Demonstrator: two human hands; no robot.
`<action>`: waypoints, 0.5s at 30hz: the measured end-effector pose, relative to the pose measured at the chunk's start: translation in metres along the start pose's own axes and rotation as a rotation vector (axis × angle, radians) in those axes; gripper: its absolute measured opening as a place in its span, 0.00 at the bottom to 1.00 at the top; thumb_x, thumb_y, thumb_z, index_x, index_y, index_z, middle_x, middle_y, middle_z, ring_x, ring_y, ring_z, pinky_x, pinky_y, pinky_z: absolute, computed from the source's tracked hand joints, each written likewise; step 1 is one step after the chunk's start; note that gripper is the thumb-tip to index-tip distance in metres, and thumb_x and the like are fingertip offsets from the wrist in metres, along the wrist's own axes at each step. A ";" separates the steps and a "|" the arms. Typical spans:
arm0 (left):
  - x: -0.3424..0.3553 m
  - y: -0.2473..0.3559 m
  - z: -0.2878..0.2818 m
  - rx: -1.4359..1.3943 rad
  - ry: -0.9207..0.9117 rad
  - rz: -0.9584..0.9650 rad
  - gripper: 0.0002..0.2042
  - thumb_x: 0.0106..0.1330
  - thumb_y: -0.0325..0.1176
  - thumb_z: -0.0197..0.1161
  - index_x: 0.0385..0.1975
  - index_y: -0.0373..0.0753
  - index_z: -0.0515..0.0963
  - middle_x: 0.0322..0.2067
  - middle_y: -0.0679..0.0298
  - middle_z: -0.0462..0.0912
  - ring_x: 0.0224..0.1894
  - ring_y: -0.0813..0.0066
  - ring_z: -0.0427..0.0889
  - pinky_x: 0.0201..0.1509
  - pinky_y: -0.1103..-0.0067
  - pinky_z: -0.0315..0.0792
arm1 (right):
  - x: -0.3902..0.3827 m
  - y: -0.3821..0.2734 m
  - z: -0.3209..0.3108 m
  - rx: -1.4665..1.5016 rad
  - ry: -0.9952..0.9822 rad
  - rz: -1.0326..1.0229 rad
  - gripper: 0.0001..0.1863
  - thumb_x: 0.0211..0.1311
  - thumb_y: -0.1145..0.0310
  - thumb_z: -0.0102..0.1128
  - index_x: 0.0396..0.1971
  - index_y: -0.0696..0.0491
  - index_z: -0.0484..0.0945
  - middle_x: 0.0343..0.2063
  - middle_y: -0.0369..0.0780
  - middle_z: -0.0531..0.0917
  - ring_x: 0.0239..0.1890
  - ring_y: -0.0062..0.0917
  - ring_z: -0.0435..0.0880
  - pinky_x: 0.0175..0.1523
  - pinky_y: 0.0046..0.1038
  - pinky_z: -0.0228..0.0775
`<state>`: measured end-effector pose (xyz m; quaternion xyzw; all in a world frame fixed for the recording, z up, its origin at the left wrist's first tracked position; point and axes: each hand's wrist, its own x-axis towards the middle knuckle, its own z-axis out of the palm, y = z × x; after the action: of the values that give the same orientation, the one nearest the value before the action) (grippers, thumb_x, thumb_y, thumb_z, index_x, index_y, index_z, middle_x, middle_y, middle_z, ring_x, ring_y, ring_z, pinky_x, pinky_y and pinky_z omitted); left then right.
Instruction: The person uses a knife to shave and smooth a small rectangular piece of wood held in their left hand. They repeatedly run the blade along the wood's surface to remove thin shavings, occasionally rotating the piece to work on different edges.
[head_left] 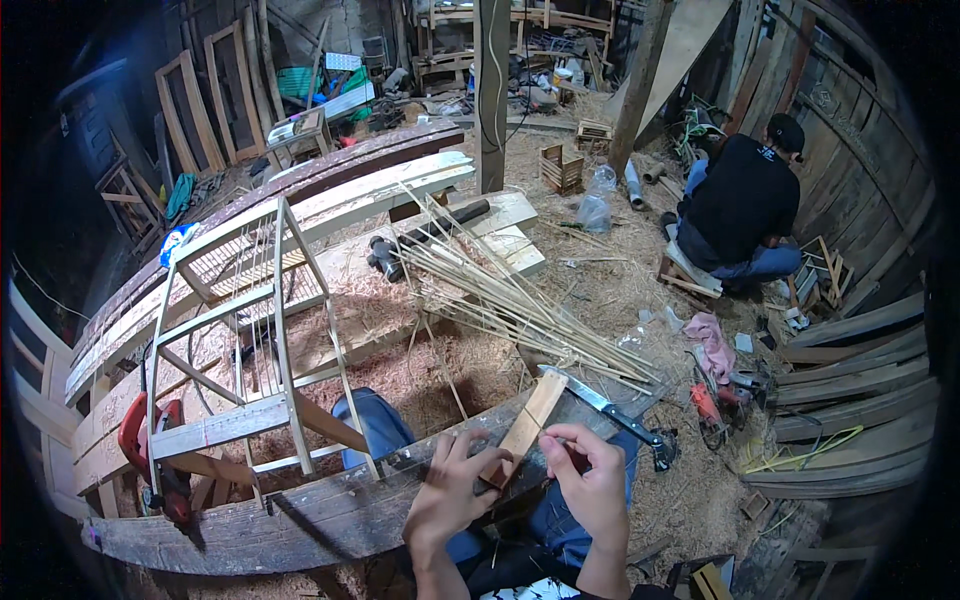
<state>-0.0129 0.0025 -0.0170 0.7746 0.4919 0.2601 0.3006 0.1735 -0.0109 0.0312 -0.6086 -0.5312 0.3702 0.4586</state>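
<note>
A narrow wooden board [533,420] is held over the near tabletop [345,518], its near end clamped in the grip of the left hand [448,494]. The grip of the right hand [589,485] is pinched together beside it, contents unclear. A knife [606,408] is laid to the right, with thin sticks [510,296] piled farther away.

A knife [602,406] lies on the wooden bench [350,517]

The knife [597,402] lies right of the wood strip [531,427]
</note>
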 end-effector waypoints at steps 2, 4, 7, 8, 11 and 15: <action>-0.001 0.002 -0.003 0.011 -0.019 0.000 0.24 0.46 0.23 0.72 0.48 0.42 0.80 0.55 0.56 0.75 0.57 0.52 0.71 0.63 0.64 0.68 | -0.001 -0.001 -0.002 -0.067 0.011 -0.015 0.08 0.67 0.70 0.65 0.37 0.60 0.83 0.20 0.36 0.83 0.22 0.12 0.77 0.28 0.19 0.68; 0.000 0.000 -0.005 -0.020 -0.005 -0.007 0.25 0.48 0.24 0.72 0.50 0.43 0.79 0.55 0.56 0.75 0.58 0.52 0.71 0.63 0.64 0.68 | -0.003 -0.002 -0.003 -0.115 0.028 -0.053 0.08 0.66 0.67 0.65 0.38 0.56 0.83 0.21 0.39 0.84 0.21 0.17 0.80 0.28 0.22 0.69; 0.001 0.012 -0.017 -0.086 0.075 0.029 0.26 0.50 0.25 0.72 0.53 0.44 0.79 0.57 0.56 0.74 0.59 0.51 0.70 0.65 0.64 0.67 | -0.008 -0.002 -0.008 -0.166 0.007 -0.067 0.08 0.65 0.65 0.66 0.38 0.54 0.84 0.23 0.41 0.84 0.21 0.24 0.82 0.28 0.25 0.70; 0.000 0.018 -0.022 -0.111 0.110 0.048 0.27 0.50 0.25 0.72 0.54 0.45 0.79 0.58 0.55 0.74 0.59 0.51 0.70 0.65 0.64 0.67 | -0.009 -0.002 -0.010 -0.179 -0.008 -0.064 0.08 0.65 0.65 0.66 0.38 0.53 0.84 0.24 0.41 0.85 0.21 0.25 0.82 0.28 0.25 0.71; 0.001 0.022 -0.016 -0.081 0.189 0.002 0.26 0.50 0.26 0.74 0.53 0.42 0.79 0.59 0.57 0.75 0.59 0.55 0.72 0.64 0.65 0.67 | -0.008 -0.005 -0.009 -0.193 -0.016 -0.085 0.09 0.65 0.64 0.66 0.38 0.53 0.84 0.25 0.41 0.85 0.21 0.27 0.83 0.28 0.26 0.71; 0.009 0.008 0.001 -0.212 0.244 0.022 0.25 0.49 0.25 0.75 0.51 0.39 0.80 0.58 0.56 0.76 0.59 0.56 0.72 0.63 0.66 0.67 | -0.005 -0.001 -0.011 -0.258 -0.024 -0.070 0.08 0.64 0.65 0.66 0.38 0.53 0.84 0.27 0.42 0.86 0.24 0.30 0.84 0.30 0.28 0.73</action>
<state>-0.0034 0.0080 -0.0111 0.7065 0.4863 0.4057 0.3158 0.1826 -0.0180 0.0353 -0.6391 -0.6010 0.2898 0.3826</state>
